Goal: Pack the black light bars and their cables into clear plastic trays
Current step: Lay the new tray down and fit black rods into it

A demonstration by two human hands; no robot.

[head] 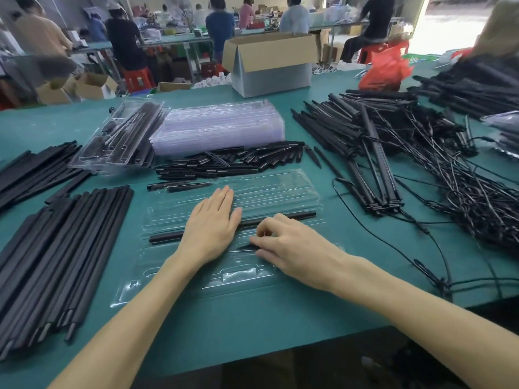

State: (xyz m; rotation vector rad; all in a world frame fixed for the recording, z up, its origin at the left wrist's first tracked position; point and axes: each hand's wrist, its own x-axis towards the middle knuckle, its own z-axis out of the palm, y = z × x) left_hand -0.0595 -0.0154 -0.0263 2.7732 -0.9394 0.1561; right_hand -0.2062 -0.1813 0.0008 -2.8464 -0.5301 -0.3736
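A clear plastic tray lies open on the green table in front of me. One black light bar rests along a groove across its middle. My left hand lies flat on the tray, fingers straight, covering the bar's middle. My right hand pinches a small black pointed piece in the tray's lower groove. Light bars with tangled cables are heaped to the right.
Long black bars are stacked at my left. Behind the tray lie small black pieces, a stack of clear trays and a packed tray. A cardboard box stands at the back. One loose cable runs at the right.
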